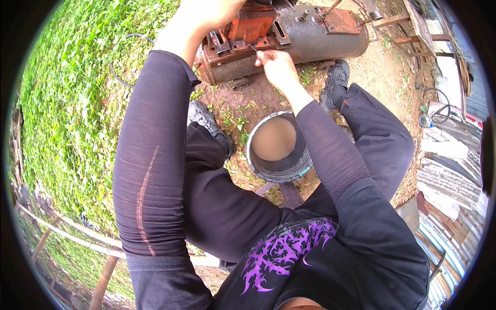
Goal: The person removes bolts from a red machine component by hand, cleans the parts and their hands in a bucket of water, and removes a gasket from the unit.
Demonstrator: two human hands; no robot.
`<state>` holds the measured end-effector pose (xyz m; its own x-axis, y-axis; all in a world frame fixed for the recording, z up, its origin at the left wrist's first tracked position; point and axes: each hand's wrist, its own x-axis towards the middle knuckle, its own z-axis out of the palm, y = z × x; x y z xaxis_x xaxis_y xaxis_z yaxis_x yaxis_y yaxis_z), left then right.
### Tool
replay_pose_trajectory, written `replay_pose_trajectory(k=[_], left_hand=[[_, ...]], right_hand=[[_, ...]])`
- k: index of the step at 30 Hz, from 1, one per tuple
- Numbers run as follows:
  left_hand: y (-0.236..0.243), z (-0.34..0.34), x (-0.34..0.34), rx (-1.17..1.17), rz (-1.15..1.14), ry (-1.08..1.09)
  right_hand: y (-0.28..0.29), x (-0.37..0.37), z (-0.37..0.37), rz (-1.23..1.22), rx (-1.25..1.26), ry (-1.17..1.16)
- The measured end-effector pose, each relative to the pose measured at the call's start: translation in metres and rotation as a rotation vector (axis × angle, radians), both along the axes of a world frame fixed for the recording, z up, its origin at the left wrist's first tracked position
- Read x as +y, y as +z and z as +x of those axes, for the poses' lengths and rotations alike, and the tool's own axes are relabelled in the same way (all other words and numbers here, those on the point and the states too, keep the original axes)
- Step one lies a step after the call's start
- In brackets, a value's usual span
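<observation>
In front of me lies a rusty air compressor: a grey-brown cylindrical tank (325,44) with a red-orange block (251,26) mounted on top. My right hand (279,67) is closed, pinching a thin dark metal rod (252,48) whose tip meets the base of the block. What kind of tool the rod is cannot be made out. My left hand (214,13) reaches over the left side of the block at the upper edge of the view. Its fingers are hidden or cut off there, so their grip does not show.
Between my legs stands a dark bucket (259,164) of murky brown water. My shoes (205,120) are planted either side of it. Grass (72,103) spreads at left beside a bamboo rail (88,232). Corrugated sheets (447,186) and a wooden frame (418,26) are at right.
</observation>
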<state>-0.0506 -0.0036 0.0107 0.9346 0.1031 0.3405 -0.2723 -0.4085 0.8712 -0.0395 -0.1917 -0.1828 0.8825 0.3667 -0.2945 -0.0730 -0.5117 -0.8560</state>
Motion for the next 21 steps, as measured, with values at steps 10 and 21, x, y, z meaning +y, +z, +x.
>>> replay_pose_trajectory(k=[10, 21], left_hand=[[-0.001, 0.0, 0.0, -0.002, 0.025, 0.014], [-0.002, 0.002, 0.002, 0.003, 0.015, 0.01]], right_hand=[[0.006, -0.003, 0.005, 0.013, -0.031, 0.08], [0.006, -0.011, -0.003, 0.106, -0.124, 0.069]])
